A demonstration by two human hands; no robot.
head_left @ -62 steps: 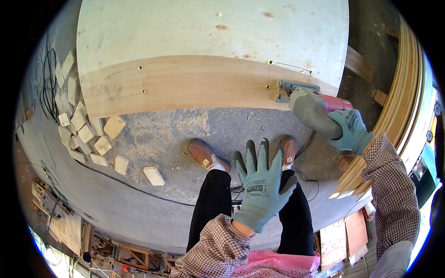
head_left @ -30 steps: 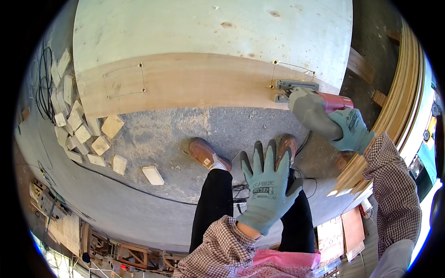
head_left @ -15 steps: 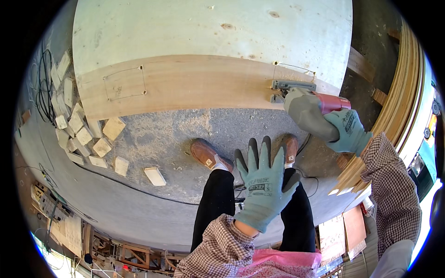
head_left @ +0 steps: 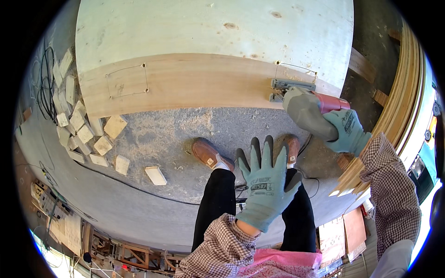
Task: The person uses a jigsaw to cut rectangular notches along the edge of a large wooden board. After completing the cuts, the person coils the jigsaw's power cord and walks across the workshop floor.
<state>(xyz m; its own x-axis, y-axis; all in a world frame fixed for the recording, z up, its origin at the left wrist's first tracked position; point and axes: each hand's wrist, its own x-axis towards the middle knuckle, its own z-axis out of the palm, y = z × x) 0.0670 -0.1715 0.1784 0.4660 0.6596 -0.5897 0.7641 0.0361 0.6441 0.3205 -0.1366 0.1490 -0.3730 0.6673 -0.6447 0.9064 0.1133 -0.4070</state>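
Observation:
My right hand (head_left: 345, 131), in a blue-and-grey work glove, grips a red-and-grey jigsaw (head_left: 306, 109). The jigsaw's base rests on the near edge strip of a wooden board (head_left: 208, 83), beside a pencilled rectangle with drilled corner holes at the board's right end. Its blade is hidden under the tool. A second pencilled rectangle with corner holes lies at the left end of the board. The board sits on a larger pale plywood sheet (head_left: 185, 32). My left hand (head_left: 265, 187), gloved alike, hovers before my legs with fingers spread, holding nothing.
Wood offcuts (head_left: 85, 133) are heaped on the floor at the left, near coiled black cable (head_left: 46, 88). Long boards (head_left: 394, 106) are stacked at the right. A black cord (head_left: 139, 189) crosses the floor behind the offcuts. Sawdust lies around my shoes (head_left: 206, 152).
My left hand has shifted slightly to the right, fingers still spread. The jigsaw and my right hand have hardly moved against the board.

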